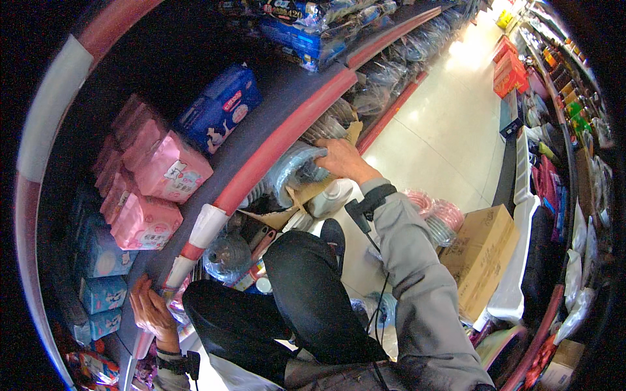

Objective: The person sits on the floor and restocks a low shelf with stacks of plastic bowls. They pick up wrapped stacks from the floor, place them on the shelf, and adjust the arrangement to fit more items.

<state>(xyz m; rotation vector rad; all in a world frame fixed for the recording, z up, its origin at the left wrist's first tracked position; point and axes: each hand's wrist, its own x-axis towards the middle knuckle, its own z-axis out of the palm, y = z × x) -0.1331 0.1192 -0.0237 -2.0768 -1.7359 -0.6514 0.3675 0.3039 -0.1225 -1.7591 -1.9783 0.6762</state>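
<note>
My right hand reaches over a cardboard box under the shelf edge. Its fingers touch a stack of clear plastic-wrapped, ribbed round items; whether they grip it cannot be told. Another ribbed stack lies just beyond the fingertips. A white rounded item sits below the wrist. My left hand rests at the shelf edge at lower left, its fingers slightly bent and seemingly holding nothing. Above it, on the shelf, stand pink soft packs.
A dark blue pack and light blue packs share the shelf. Pink and clear wrapped round stacks stand on the floor beside a large cardboard box. Red boxes line the aisle's far side.
</note>
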